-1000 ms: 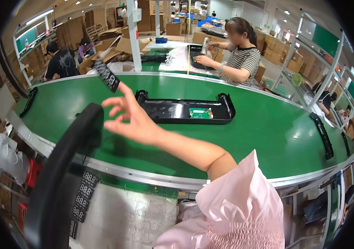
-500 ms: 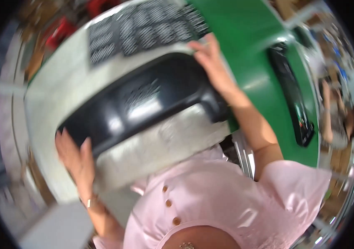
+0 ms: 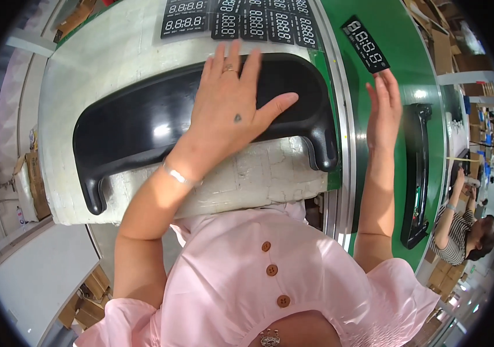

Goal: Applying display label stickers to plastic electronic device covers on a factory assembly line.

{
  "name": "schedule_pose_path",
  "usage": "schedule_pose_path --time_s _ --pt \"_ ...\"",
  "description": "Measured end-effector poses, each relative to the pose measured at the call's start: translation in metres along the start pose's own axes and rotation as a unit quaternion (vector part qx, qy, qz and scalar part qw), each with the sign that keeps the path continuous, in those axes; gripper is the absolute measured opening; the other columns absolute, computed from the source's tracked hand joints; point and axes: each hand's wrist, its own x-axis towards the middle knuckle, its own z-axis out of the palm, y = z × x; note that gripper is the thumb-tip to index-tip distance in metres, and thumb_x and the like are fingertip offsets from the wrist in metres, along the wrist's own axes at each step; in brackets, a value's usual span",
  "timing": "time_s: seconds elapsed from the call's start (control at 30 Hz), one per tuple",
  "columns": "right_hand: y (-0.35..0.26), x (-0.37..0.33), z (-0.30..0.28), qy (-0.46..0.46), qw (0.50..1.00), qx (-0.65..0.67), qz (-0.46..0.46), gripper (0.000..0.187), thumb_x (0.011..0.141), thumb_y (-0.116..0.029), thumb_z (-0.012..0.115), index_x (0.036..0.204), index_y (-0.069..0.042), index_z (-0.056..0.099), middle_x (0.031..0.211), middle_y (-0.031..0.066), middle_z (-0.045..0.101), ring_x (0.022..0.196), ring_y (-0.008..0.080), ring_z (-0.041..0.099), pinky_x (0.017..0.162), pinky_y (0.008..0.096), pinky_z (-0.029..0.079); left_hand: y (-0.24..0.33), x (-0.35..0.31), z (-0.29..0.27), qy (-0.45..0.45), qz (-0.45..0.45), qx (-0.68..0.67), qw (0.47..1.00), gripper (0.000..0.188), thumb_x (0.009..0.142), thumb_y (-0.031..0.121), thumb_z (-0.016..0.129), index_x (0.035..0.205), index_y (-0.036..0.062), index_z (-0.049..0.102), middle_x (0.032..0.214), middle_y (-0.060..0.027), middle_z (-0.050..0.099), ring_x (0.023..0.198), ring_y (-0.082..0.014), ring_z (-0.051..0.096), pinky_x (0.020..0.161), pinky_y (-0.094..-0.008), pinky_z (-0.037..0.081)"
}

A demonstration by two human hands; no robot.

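A long, glossy black plastic housing (image 3: 137, 118) with a short leg at each end lies across a padded white surface. My left hand (image 3: 221, 107) is spread flat over its middle, thumb out to the right, hiding the part beneath. To the right, my right hand (image 3: 384, 107) reaches over a green surface with fingers stretched out and thumb apart. Its fingertips meet the near end of a black display label (image 3: 364, 43) with white segment digits. Whether that label lies flat or is slightly raised, I cannot tell.
Several similar label sheets (image 3: 255, 23) lie beyond the housing. A metal rail (image 3: 345, 133) divides the white pad (image 3: 247, 179) from the green belt (image 3: 333, 17). Another black housing (image 3: 416, 173) rests on the belt's right side. A co-worker in a striped top (image 3: 455, 237) is farther right.
My left hand has moved from the housing's left end onto its middle. My right hand has left the housing's right end for the label on the right. The view has turned and sharpened.
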Motion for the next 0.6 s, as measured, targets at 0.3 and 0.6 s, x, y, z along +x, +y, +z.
schedule_pose_path --time_s 0.3,0.6 --pt "-0.029 0.020 0.039 -0.052 0.991 -0.052 -0.112 0.019 0.084 -0.007 0.071 0.101 0.002 0.069 0.087 0.0036 0.068 0.080 0.0087 0.061 0.076 0.0214 0.049 0.022 -0.006 -0.003 -0.065 0.043 -0.040 0.996 0.058 0.073 0.036 0.070 0.112 -0.0039 0.057 0.123 -0.0209 0.052 0.125 -0.0393 0.042 0.106 -0.0481 0.032" --pt "-0.019 0.034 0.062 -0.069 0.995 0.010 -0.077 0.022 0.082 -0.004 0.072 0.101 0.005 0.067 0.087 0.0084 0.068 0.074 0.0116 0.064 0.071 0.0251 0.056 0.020 -0.046 -0.023 -0.196 0.075 -0.263 0.942 0.038 0.074 0.020 0.072 0.108 0.0061 0.064 0.109 -0.0102 0.064 0.106 -0.0326 0.059 0.085 -0.0415 0.051"
